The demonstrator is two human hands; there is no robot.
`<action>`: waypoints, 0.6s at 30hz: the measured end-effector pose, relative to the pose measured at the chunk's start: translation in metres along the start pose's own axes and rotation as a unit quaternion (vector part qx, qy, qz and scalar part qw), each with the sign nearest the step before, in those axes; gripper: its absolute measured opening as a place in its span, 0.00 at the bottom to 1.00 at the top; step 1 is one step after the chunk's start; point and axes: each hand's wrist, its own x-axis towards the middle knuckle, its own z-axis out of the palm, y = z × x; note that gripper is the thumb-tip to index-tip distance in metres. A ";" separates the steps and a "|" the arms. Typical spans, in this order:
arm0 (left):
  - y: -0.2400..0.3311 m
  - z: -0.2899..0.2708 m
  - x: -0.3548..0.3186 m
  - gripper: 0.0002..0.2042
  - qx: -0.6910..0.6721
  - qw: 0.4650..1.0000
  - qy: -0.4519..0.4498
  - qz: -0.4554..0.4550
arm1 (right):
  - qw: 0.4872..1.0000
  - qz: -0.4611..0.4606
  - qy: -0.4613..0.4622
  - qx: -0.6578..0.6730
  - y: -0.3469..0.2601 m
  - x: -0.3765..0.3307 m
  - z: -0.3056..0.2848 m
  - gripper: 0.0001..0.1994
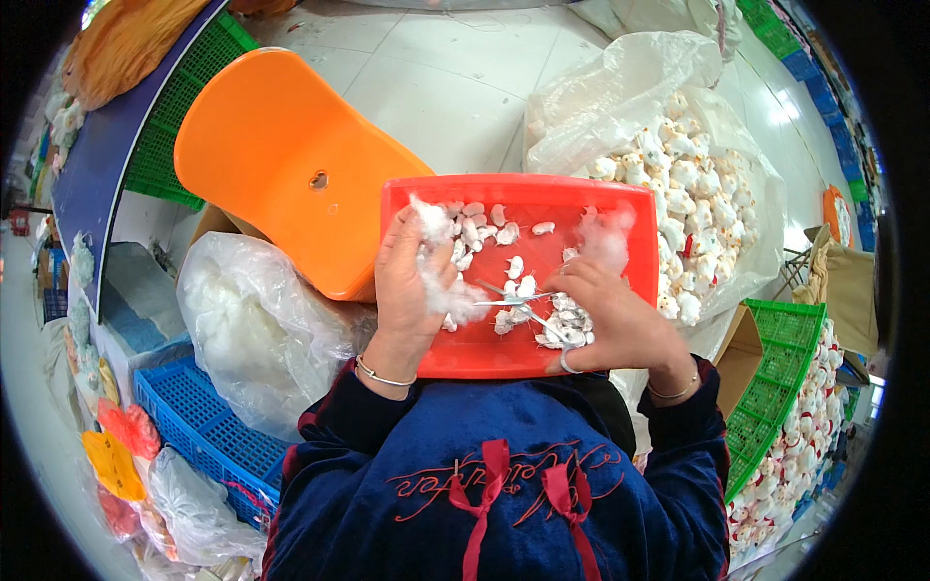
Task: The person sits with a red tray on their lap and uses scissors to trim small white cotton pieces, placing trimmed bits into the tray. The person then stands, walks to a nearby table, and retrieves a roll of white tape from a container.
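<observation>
My left hand (pixel 412 271) is closed round a tuft of white fibre stuffing (pixel 448 290) over the left part of a red plastic tray (pixel 639 339). Wisps stick out above and below its fingers. In my right hand (pixel 615 310) is a pair of silver scissor-handled forceps (pixel 518 300), with a ring at the thumb. Their slim jaws are spread and point left at the stuffing, their tips at its edge. Several small white plush pieces (pixel 515 266) lie in the tray beneath both hands. Another loose clump of stuffing (pixel 607 237) rests at the tray's right side.
An orange stool (pixel 281 145) stands at the left, beside a clear bag of white stuffing (pixel 237 315) and a blue crate (pixel 194 412). On the right are an open bag of white plush toys (pixel 693 184) and a green crate (pixel 775 378). Pale tiles (pixel 436 73) cover the floor.
</observation>
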 end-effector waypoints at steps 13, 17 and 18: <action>-0.005 0.004 0.003 0.07 0.045 0.997 0.015 0.067 | 0.969 -0.001 0.031 0.245 -0.003 -0.009 -0.014 0.16; -0.007 -0.010 -0.006 0.07 0.182 0.982 -0.046 0.000 | 0.993 0.045 0.111 0.018 -0.007 -0.007 -0.027 0.15; -0.008 -0.008 -0.008 0.07 0.195 0.980 -0.049 -0.004 | 0.994 0.038 0.101 -0.010 -0.006 -0.006 -0.027 0.15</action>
